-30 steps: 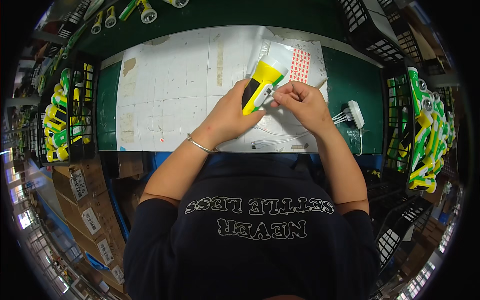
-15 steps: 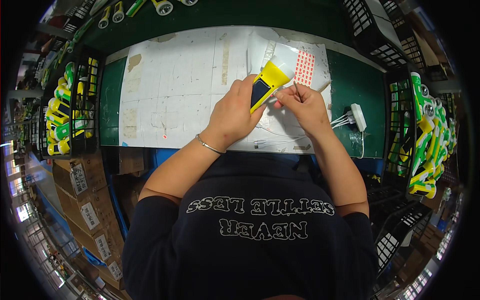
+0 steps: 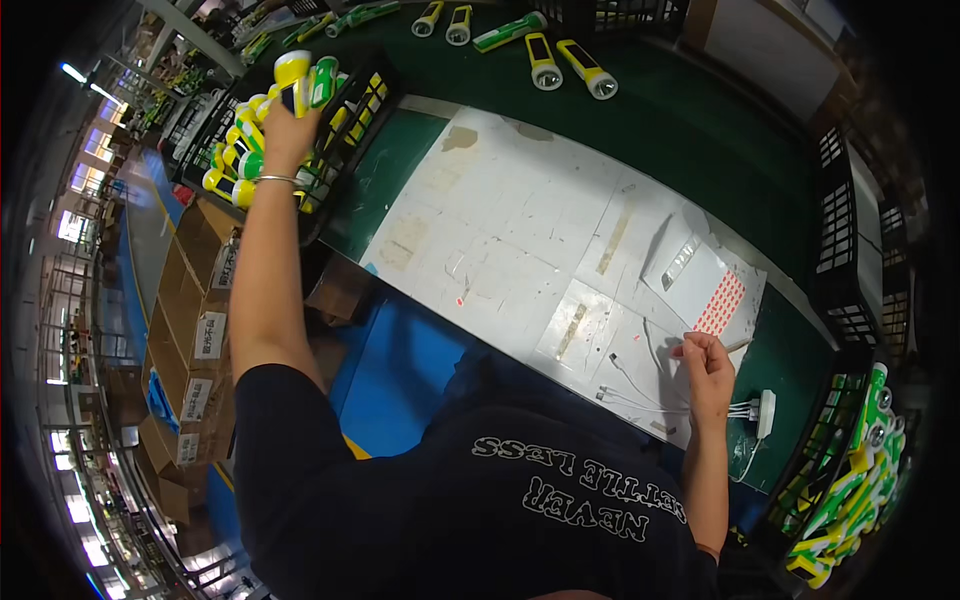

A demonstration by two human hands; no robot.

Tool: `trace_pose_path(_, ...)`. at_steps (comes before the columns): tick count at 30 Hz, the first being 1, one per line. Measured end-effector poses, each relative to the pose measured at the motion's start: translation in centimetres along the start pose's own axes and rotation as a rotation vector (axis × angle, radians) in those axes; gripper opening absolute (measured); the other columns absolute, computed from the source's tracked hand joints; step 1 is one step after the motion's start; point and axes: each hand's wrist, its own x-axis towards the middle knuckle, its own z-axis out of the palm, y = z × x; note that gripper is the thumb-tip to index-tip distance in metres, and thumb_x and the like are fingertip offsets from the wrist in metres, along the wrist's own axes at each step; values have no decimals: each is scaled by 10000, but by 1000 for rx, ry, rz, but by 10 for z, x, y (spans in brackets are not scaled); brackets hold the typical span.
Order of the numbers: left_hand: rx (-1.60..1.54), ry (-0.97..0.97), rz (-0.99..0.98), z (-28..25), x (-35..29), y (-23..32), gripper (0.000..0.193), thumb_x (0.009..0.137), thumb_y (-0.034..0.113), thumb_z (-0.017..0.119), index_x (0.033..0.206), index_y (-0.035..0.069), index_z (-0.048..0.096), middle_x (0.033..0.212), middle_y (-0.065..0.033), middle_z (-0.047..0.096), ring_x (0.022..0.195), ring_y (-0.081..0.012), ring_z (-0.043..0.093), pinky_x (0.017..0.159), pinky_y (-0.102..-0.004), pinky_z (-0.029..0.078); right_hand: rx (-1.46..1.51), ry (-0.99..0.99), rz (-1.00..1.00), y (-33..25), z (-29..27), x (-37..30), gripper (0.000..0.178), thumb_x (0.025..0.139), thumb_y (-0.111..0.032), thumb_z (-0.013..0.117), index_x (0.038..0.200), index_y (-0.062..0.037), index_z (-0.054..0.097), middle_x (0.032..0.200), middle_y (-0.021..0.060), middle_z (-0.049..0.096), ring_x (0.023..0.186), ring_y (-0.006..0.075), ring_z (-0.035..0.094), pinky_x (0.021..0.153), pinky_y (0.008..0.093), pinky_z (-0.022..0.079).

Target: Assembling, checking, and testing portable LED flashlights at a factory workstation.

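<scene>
Head view. Left hand [image 3: 285, 125], arm stretched full length toward 10 o'clock, is closed around a yellow-and-green flashlight [image 3: 296, 82] over the black crate [image 3: 345, 135] of like flashlights at the bench's left end; the flashlight sits at the crate's top, not let go. Right hand [image 3: 706, 362], at 4 o'clock, rests on the white sheet [image 3: 520, 230], fingers pinched on something small and red, likely a sticker, just below the red sticker sheet [image 3: 722, 303]. Judgement: this unit looks finished and is being binned; a crate of flashlights [image 3: 850, 480] at the right remains.
</scene>
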Motion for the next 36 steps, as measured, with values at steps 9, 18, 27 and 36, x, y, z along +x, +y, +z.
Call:
trace_pose_path(9, 569, -100, -225, 33, 66, -51, 519, 749, 290, 556, 1216, 69, 504, 1172, -209, 545, 1048, -381, 539, 882, -440, 441, -27, -26, 25, -1, 8, 8, 167, 860, -52, 577, 1016, 5, 557, 855, 28, 601, 810, 74, 570, 728, 185, 433)
trace_pose_path(18, -76, -493, 580, 225, -20, 252, 492, 773, 168, 566, 1258, 172, 479, 1287, -172, 406, 1139, -352, 465, 930, -462, 415, -96, 22, 70, -5, 15, 9, 198, 837, -90, 628, 1014, -16, 580, 854, 2, 584, 731, 23, 511, 631, 156, 413)
trace_pose_path(27, -44, -395, 655, 295, -34, 313, 516, 702, 211, 711, 1176, 301, 529, 1339, -63, 400, 1275, -238, 339, 1002, -542, 246, -154, 62, 75, 23, 6, -2, 205, 801, -151, 669, 963, -36, 616, 780, -12, 616, 528, 6, 362, 480, 171, 323)
trace_pose_path(36, -1687, -1607, -612, 164, -133, 339, 432, 946, 428, 385, 1187, 75, 448, 1058, -111, 566, 922, -233, 579, 825, -454, 476, -44, -23, -26, 1, 16, 6, 204, 828, -125, 637, 992, -10, 598, 797, 1, 627, 612, 11, 455, 545, 166, 373)
